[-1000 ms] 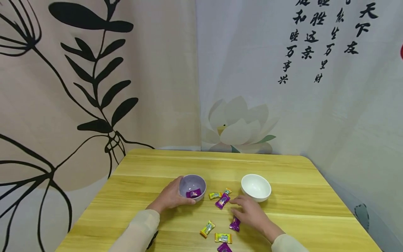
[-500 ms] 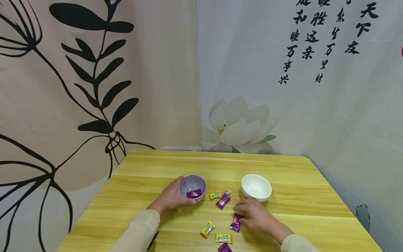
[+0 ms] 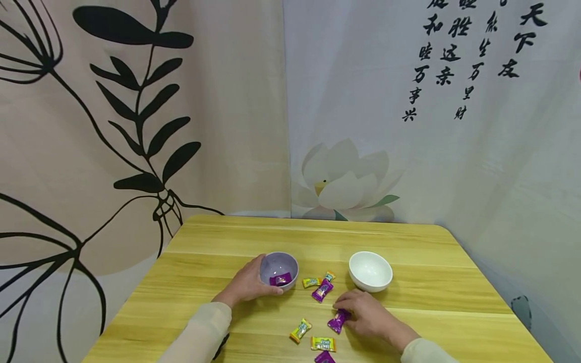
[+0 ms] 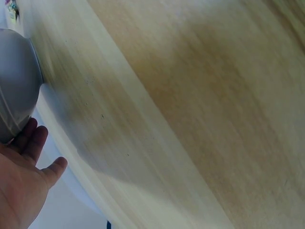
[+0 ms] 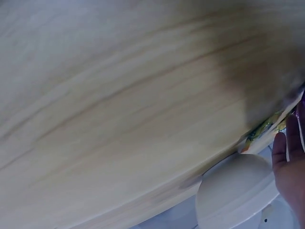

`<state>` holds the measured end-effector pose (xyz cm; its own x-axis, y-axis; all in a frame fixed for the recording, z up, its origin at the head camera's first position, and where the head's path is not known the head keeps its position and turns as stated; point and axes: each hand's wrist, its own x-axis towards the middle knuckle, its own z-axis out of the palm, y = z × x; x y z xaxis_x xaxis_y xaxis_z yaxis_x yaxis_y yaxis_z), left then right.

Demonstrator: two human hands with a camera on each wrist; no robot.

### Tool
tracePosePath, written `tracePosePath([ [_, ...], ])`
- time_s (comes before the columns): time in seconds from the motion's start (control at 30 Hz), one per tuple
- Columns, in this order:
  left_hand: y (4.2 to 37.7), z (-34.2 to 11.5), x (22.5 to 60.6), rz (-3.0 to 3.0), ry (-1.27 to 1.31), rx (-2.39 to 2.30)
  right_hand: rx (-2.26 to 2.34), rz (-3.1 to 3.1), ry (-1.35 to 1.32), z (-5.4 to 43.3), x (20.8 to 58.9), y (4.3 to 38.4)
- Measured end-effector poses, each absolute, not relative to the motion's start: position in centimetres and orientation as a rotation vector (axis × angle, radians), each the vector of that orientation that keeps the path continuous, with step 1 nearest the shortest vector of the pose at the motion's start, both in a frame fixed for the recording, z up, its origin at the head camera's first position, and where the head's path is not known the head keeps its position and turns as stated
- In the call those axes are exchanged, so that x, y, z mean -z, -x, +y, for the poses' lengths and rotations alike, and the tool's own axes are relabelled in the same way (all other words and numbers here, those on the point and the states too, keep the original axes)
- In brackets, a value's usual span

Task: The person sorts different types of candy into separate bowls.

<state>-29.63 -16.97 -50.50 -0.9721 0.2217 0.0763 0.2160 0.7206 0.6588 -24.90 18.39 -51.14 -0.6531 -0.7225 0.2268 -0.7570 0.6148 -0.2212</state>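
My left hand (image 3: 249,284) holds the side of a small purple bowl (image 3: 267,262), its thumb along the near side. Inside that bowl lies one purple-wrapped candy (image 3: 280,279). In the left wrist view, the fingers of the left hand (image 4: 21,176) touch the outer wall of the bowl (image 4: 19,76). My right hand (image 3: 367,313) pinches the upper end of another purple-wrapped candy (image 3: 337,322) at the tabletop. Just beyond it stands a white bowl (image 3: 369,269) with no candy visible inside. The right wrist view shows the right hand (image 5: 290,167) only at its edge, beside the white bowl (image 5: 233,186).
Between the bowls lie a yellow candy (image 3: 311,283), a purple candy (image 3: 322,291) and a second yellow one (image 3: 329,276). Closer to me are yellow candies (image 3: 300,331) and a purple candy (image 3: 324,357). The wooden table (image 3: 408,242) meets a curtain (image 3: 240,126) behind.
My right hand first drew back right from the purple candy, then returned and took its upper end, turning the candy slightly. The left hand and both bowls stay put.
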Motion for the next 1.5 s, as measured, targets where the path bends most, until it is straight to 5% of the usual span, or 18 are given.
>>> tracePosePath([
  [0.9, 29.7, -17.0, 50.6, 2.906, -0.378, -1.125, -0.545, -2.748, -1.007, 16.7, 50.6, 25.3],
  [1.5, 29.6, -17.0, 50.5, 2.893, -0.384, -1.149, -0.843, -2.721, -0.565, 13.0, 47.7, 27.2],
])
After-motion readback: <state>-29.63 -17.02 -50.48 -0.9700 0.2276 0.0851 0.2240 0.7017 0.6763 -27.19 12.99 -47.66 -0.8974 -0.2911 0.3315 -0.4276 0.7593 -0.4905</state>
